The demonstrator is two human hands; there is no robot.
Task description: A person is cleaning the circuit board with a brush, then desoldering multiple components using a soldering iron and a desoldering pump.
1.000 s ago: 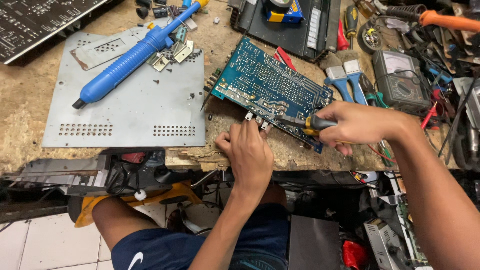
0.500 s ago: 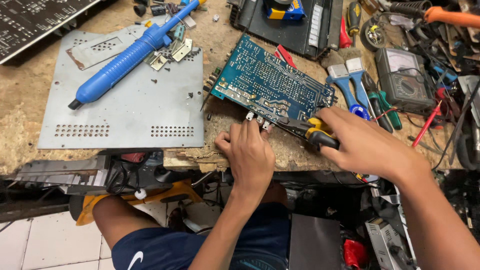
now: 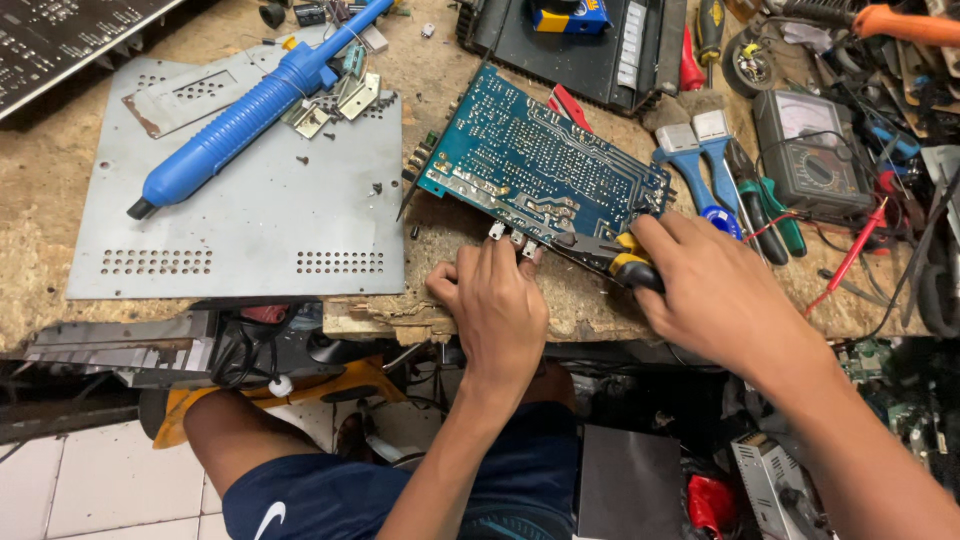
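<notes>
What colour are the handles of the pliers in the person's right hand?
Yellow and black, seen in the head view: the pliers sit in the right hand against the circuit board.

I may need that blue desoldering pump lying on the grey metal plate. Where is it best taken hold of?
Grip the blue desoldering pump around its thick ribbed barrel near the middle, coming from above. It lies flat and diagonal on the grey metal plate, dark tip low left, so its long sides are clear, while small brackets crowd its upper part.

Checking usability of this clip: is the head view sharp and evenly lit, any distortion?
Head view: circuit board and both hands, left hand and right hand, are sharp; light is soft and even, without harsh glare; under the workbench it goes dark; wide-angle bending shows at the edges.
</notes>
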